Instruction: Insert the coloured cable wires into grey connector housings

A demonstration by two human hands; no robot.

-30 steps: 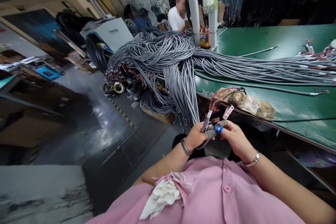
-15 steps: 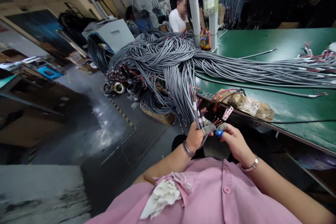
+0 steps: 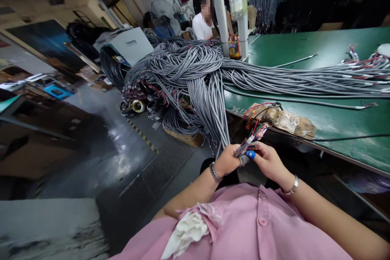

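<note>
My left hand (image 3: 228, 161) is closed around the ends of several grey cables (image 3: 243, 147), which tilt up to the right. Thin coloured wires (image 3: 257, 131), red, green and dark among them, fan out from the stripped ends. Against these wires, my right hand (image 3: 270, 163) is closed, with its thumb and fingers pinching some of them. Blue tape (image 3: 251, 154) wraps the right thumb. Fingertips of both hands are partly hidden behind the cables. The held cables appear to run back toward the large hanging bundle (image 3: 205, 101) of grey cable.
A green table (image 3: 344, 130) stands ahead and right, with long grey cables (image 3: 292, 79) across it. Near its edge lies a wooden block (image 3: 300, 126) wrapped in clear film. White posts (image 3: 243, 28) rise at its back. Beyond sits a person in white (image 3: 201, 26).
The cable ends in my left hand have swung from upright to leaning right, toward my right hand. Their wires now fan out in front of the table edge. The view has shifted slightly.
</note>
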